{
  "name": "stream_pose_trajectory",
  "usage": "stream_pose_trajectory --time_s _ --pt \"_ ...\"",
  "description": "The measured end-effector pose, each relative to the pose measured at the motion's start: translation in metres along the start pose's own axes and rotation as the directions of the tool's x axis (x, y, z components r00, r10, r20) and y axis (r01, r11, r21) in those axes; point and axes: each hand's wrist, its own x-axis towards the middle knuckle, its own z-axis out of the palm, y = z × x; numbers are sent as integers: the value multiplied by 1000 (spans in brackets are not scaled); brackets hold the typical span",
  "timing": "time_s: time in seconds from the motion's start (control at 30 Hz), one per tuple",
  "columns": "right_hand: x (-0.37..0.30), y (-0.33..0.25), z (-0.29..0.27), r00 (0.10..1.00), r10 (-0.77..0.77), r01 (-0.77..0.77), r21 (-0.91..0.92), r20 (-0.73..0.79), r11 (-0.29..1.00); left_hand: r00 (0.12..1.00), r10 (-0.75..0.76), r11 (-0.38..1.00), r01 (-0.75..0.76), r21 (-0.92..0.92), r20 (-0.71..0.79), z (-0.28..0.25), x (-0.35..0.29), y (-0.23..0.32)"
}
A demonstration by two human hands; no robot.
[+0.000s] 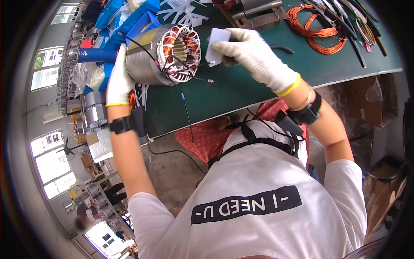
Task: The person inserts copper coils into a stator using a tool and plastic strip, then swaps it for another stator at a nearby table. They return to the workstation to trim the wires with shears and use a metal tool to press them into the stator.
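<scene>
One grey metal stator wound with copper wire (166,54), one white paper slip (215,45), two white-gloved hands (118,80) (252,54), two orange copper wire coils (317,30), one blue tube (97,55).

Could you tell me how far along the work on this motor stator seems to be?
Done: the stator already carries copper coils tied with white lacing. In hand: the left hand steadies its housing, and the right hand holds a white paper slip near the winding. Left: black leads hang loose, and copper wire loops lie unused on the green bench.
</scene>
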Motion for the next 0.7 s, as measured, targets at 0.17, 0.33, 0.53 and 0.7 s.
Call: stream_pose_trajectory --time_s 0.17,0.33,0.53,0.7 --pt "7 23 7 990 51 -30 -151 131 988 645 -764 355 449 -820 22 31 4 59" --pt "-1 29 -11 983 -3 63 -321 183 945 671 -739 318 424 -848 58 26 -50 56" --pt "-15 9 -20 992 0 80 -634 125 769 485 -850 404 346 -847 -207 47 -102 68" --pt "-40 -41 -60 918 -398 220 -838 4 499 713 -592 770 363 -525 -375 59 -154 29"
